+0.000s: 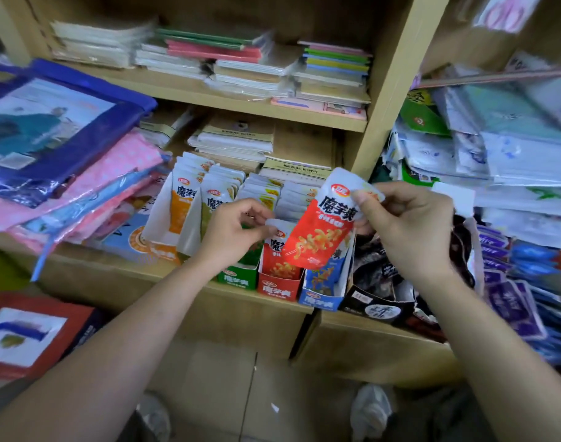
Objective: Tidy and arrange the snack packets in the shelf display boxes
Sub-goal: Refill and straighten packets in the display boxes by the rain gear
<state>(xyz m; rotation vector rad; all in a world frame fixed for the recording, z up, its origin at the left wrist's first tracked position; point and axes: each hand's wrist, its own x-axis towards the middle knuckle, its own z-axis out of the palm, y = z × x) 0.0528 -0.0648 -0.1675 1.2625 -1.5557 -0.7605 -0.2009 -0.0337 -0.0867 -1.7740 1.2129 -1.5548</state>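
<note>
Red packet (323, 231) is hanging pinched by right hand (406, 224); left hand (237, 228) is pinching front packet (277, 250) in red box (279, 290). Best lowering it upright toward 6 o'clock.

The raised packet (323, 228) was red and white with orange curls; at six o'clock sat a green box (237, 279), a red box (277, 291) and a blue box (320, 302).

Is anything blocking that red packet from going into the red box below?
Partly: the left hand pinches a standing packet at the mouth of the red box, just under the red packet in the right hand.
</note>
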